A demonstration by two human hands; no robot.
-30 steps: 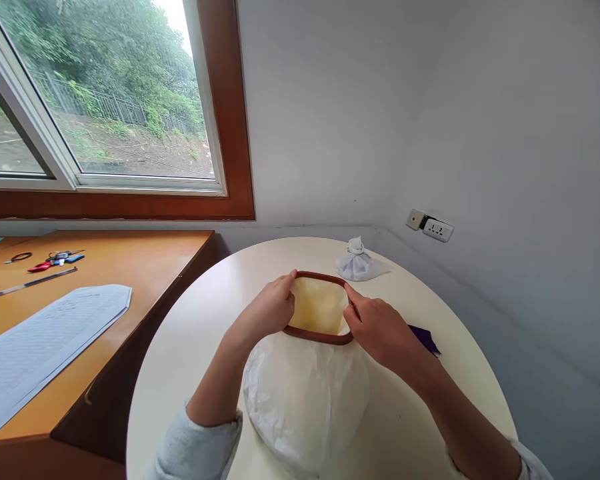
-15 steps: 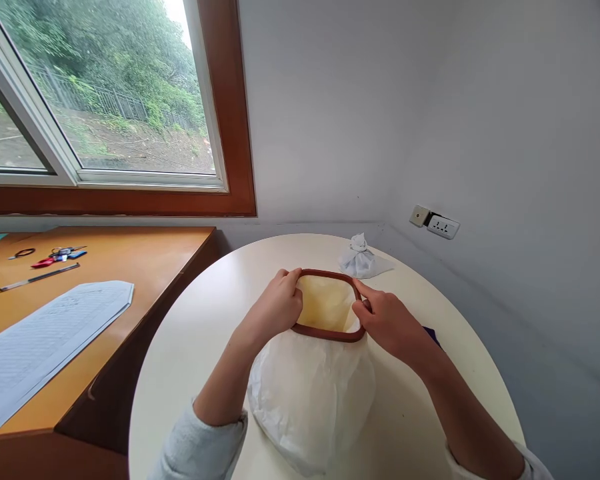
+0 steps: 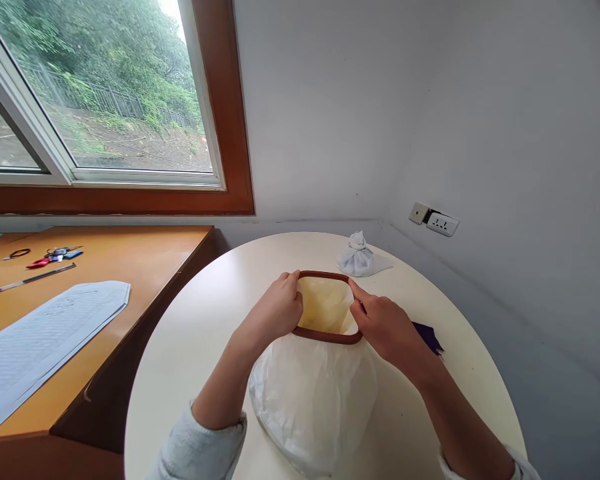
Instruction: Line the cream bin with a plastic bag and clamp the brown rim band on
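A brown rounded-rectangular rim (image 3: 327, 337) faces up in front of me over the round table. A thin white plastic bag (image 3: 315, 393) lines the opening, pale yellow inside, and billows out below the rim, hiding whatever it covers. My left hand (image 3: 279, 307) is closed on the rim's left side, fingers curled over the edge. On the opposite side, my right hand (image 3: 383, 323) grips the rim, with a finger stretched along its far right corner. Just beyond the rim sits a small knotted white plastic bag (image 3: 359, 259).
The round cream table (image 3: 200, 320) carries a dark purple piece (image 3: 429, 337) beside my right forearm. On the wooden desk (image 3: 145, 250) at left lie papers (image 3: 55, 340), a pen (image 3: 34, 278) and keys (image 3: 60, 255). A wall socket (image 3: 443, 223) is at right.
Both hands stay on the rim; the right hand has shifted slightly left and down. More of the dark purple piece shows. The view has moved slightly.
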